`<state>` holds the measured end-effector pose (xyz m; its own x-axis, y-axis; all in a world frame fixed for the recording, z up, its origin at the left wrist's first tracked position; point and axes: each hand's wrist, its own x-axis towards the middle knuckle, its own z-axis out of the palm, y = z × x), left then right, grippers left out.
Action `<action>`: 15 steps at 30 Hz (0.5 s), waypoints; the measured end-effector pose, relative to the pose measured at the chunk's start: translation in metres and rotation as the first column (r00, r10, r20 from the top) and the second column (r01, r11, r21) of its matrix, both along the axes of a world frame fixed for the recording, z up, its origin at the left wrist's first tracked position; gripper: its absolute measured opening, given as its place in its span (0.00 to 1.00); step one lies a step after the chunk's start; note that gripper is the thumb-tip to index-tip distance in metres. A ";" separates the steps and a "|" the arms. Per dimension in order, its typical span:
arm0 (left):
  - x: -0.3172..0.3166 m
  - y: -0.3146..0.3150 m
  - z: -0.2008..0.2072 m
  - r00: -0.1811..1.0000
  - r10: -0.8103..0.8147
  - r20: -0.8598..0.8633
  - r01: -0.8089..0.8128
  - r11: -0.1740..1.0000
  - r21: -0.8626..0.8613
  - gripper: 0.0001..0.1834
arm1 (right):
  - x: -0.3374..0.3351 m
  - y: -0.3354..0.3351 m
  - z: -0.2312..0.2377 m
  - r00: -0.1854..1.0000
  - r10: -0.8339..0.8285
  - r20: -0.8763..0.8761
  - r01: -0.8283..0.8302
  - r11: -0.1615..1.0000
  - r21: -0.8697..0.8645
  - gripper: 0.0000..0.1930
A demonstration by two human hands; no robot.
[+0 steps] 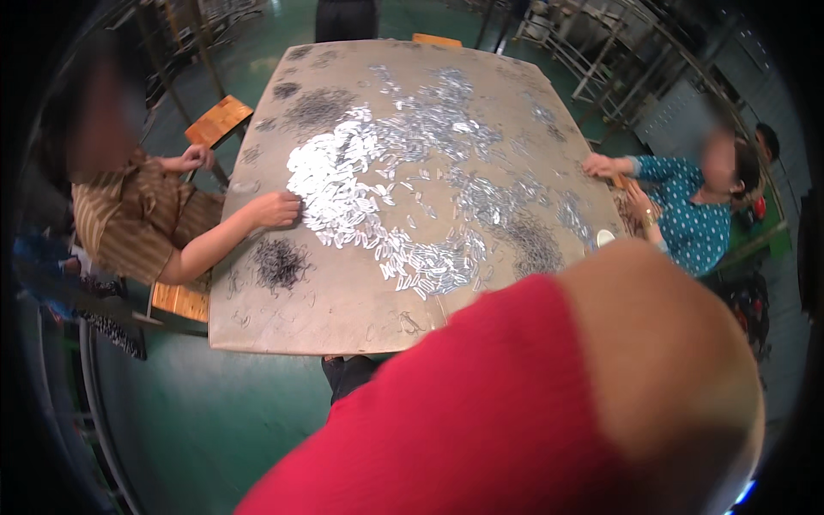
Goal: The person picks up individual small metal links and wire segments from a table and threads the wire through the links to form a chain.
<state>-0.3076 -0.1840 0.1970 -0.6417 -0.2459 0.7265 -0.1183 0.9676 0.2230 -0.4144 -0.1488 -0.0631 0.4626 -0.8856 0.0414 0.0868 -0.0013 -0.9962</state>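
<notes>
Very close to the view, a raised arm in a red sleeve [481, 403] with bare skin [661, 335] past the cuff fills the lower right. Neither my left hand nor my right hand shows. Behind the arm stands a large beige table [318, 322], its near right corner hidden. Spread over it are bright silvery flat oblong pieces [335, 180], heaped thickest at left of middle. Greyer, thinner pieces [493, 197] lie to the right. Small dark heaps of thin bits [279, 262] lie near the left edge, and another dark heap [528, 240] near the arm.
At the left edge sits a person in a striped brown shirt [129, 206], one hand touching the bright pieces. On the right, a person in a dotted teal top [687, 193] has both hands at the edge. Wooden stools [219, 120] and metal racks [592, 51] stand around.
</notes>
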 end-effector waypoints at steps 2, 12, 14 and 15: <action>0.008 0.004 0.007 1.000 0.016 0.016 -0.016 1.000 0.005 0.11 | 0.002 0.002 -0.005 1.000 -0.004 0.014 0.004 1.000 0.011 0.07; 0.207 -0.038 -0.144 0.444 0.795 0.413 -0.872 0.277 0.404 0.11 | -0.019 0.026 -0.006 0.979 -0.185 0.083 0.181 0.982 0.053 0.10; 0.249 -0.017 -0.246 0.412 0.818 0.401 -0.898 0.289 0.333 0.11 | -0.013 0.031 -0.015 0.984 -0.139 0.112 0.129 0.987 0.091 0.10; 0.251 -0.009 -0.281 0.383 0.806 0.451 -0.916 0.271 0.294 0.11 | -0.011 0.031 -0.019 0.985 -0.123 0.118 0.111 0.988 0.103 0.10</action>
